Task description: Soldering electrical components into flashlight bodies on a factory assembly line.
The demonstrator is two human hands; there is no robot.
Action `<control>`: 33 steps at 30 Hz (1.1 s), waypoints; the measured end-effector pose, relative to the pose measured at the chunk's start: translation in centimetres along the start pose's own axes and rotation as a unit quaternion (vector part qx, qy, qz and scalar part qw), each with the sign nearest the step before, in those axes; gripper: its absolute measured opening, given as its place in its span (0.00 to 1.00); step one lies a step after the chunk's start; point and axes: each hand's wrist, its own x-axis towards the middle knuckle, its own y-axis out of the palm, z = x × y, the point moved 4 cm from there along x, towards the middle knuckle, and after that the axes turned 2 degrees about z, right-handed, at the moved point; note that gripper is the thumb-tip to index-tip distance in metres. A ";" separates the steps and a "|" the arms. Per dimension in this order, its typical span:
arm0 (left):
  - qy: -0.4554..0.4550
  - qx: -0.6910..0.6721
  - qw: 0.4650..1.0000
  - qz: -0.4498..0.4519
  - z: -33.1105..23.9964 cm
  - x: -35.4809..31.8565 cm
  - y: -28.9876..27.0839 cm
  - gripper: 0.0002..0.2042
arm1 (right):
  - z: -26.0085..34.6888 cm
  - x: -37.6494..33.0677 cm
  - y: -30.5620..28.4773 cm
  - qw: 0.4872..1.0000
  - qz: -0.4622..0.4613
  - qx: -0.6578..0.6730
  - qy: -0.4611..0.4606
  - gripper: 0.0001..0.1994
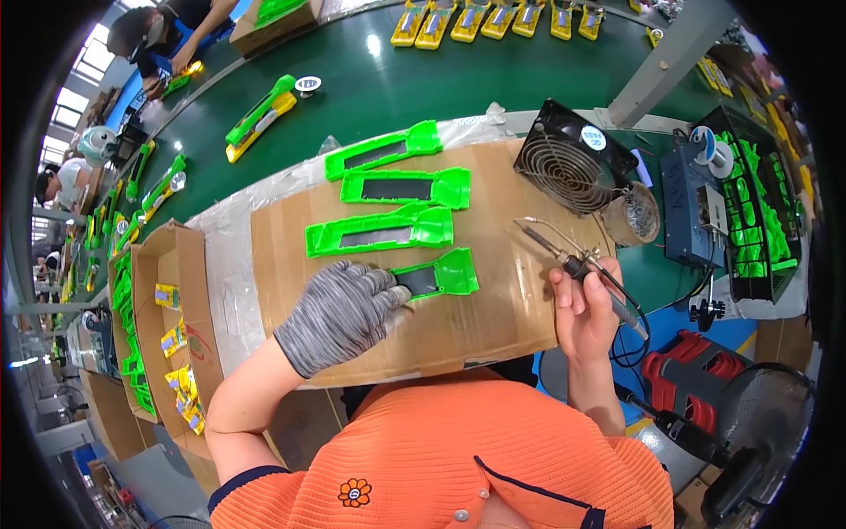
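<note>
Orange ribbed-knit shirt with navy trim (423, 432), nearest. Left hand, in grey mottled knit glove (344, 313): fingers over the near end of one bright-green plastic shell with dark rectangular panel (456, 273); pinching or merely resting, cannot tell. Right hand, bare (586, 309): fingers closed around one slim soldering iron with black collar (575, 266), tip pointing up and left, clear of the shell. Hazards, as judged: if hot, the tip could scorch plastic or glove should it swing left; trailing black cable (628, 295) could snag and jerk it. Shell location: brown cardboard sheet (507, 331), nearest the wearer of four shells. Long axis: roughly left-to-right, flared end rightward, angled slightly away.
</note>
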 end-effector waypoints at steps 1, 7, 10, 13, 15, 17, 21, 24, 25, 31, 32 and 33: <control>0.010 -0.038 0.999 0.000 0.1 1.7 -2.0 0.12 | 0.1 -0.1 0.1 1.000 -0.009 -0.001 0.002 0.05; -0.152 -0.213 0.882 -0.392 15.5 17.5 -11.0 0.10 | 1.0 -1.3 -0.6 0.999 -0.046 0.010 -0.005 0.08; -0.367 -0.064 0.880 -0.295 29.8 25.2 -9.6 0.13 | 0.7 -1.2 -0.4 0.997 -0.074 0.007 0.004 0.09; -0.381 0.150 0.908 -0.093 36.6 30.7 -4.4 0.24 | 0.4 -0.7 -0.2 0.995 -0.098 0.005 0.003 0.10; -0.418 0.066 0.888 -0.179 37.8 31.3 -1.8 0.26 | 0.5 -0.6 -0.3 0.997 -0.078 -0.004 -0.002 0.10; -0.434 0.033 0.896 -0.092 38.5 32.2 -1.1 0.26 | 0.3 -0.3 -0.2 0.996 -0.084 0.005 0.002 0.11; -0.405 0.174 0.897 -0.039 38.4 28.8 -4.2 0.23 | -0.5 -0.5 -0.7 0.995 -0.101 0.002 0.023 0.13; -0.362 0.029 0.907 -0.213 37.1 24.4 -5.6 0.26 | -0.2 -0.7 -0.8 0.997 -0.078 0.007 0.010 0.11; -0.316 -0.041 0.912 -0.257 34.7 23.1 -6.0 0.23 | -0.3 -0.9 -1.3 0.998 -0.067 0.011 0.002 0.10; -0.193 -0.230 0.917 -0.263 13.0 7.6 -10.2 0.22 | 0.8 -1.9 -0.6 0.999 -0.041 0.023 0.014 0.04; -0.129 -0.283 0.909 -0.276 11.0 4.7 -9.2 0.20 | 0.3 -1.7 -0.9 0.997 -0.047 0.044 0.033 0.02; -0.140 -0.255 0.930 -0.223 6.5 2.4 -9.7 0.18 | -0.1 -1.5 -0.6 0.996 -0.033 0.076 0.041 0.02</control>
